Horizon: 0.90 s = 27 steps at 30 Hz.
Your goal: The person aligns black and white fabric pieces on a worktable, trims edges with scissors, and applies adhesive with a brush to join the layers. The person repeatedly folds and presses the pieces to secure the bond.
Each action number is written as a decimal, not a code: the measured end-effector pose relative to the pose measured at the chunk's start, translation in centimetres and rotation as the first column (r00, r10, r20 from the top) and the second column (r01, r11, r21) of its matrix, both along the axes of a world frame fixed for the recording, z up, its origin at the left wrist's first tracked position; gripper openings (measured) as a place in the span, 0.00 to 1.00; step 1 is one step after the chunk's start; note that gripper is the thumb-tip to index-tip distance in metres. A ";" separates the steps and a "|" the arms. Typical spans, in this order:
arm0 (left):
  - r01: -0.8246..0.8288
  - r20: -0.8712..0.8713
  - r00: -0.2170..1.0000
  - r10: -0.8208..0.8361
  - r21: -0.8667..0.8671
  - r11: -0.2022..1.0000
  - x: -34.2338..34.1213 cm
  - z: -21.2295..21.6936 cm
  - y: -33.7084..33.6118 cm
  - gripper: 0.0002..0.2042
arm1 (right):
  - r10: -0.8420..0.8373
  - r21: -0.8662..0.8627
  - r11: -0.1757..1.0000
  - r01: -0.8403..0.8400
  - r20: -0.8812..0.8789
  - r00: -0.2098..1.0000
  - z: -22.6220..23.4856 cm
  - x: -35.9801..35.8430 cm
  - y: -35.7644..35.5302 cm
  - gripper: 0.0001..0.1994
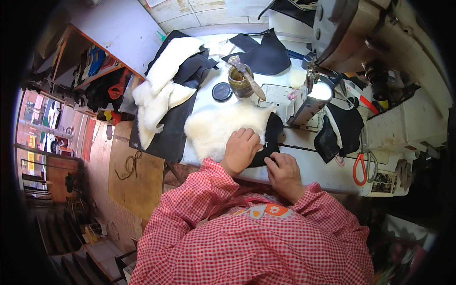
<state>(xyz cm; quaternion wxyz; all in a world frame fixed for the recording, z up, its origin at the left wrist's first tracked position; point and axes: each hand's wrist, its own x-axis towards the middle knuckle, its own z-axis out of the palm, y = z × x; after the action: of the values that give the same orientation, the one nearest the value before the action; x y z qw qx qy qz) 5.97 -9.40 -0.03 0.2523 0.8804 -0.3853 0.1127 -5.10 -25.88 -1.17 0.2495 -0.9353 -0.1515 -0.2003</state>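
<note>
White worktable [209,102] is cluttered, with a sewing machine [361,42] at the right. Left hand [241,151] lies flat, fingers together, on the white fleece piece [213,128] at the near edge. Right hand [284,172] pinches its black backing [271,140].

Bright, even daylight is filling the scene — the white table [304,166] is glaring slightly, and a small lamp [321,91] is blowing out to white. Fisheye distortion is bending edges, and a black vignette is ringing the softened rim.
</note>
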 end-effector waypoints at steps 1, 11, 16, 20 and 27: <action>-0.009 -0.019 1.000 0.009 -0.005 1.000 0.0 -0.1 0.1 0.08 | 0.002 -0.015 1.000 -0.002 -0.019 1.000 0.1 0.0 0.1 0.16; 0.091 0.047 0.995 -0.087 -0.084 0.992 -1.0 -0.2 0.6 0.11 | 0.026 -0.088 0.996 -0.025 0.016 1.000 0.2 0.9 0.2 0.21; 0.202 0.027 0.979 -0.203 0.037 0.979 -3.8 -0.3 1.6 0.21 | 0.044 -0.013 0.999 -0.044 0.003 0.999 -0.1 1.0 -0.7 0.19; 0.151 0.032 0.988 -0.154 0.080 0.985 -4.5 -0.6 1.7 0.24 | -0.080 0.380 0.916 0.130 -0.144 0.986 0.0 2.0 -1.7 0.16; 0.168 0.002 0.986 -0.169 0.108 0.980 -4.8 -0.5 1.9 0.27 | -0.299 0.340 0.843 0.416 -0.347 0.889 0.4 5.6 -0.8 0.21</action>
<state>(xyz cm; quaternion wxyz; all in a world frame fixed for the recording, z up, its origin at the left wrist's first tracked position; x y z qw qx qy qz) 1.14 -7.47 -0.50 0.2111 0.8563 -0.4654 0.0751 0.54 -26.69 -0.81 0.4144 -0.8932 0.1089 -0.1361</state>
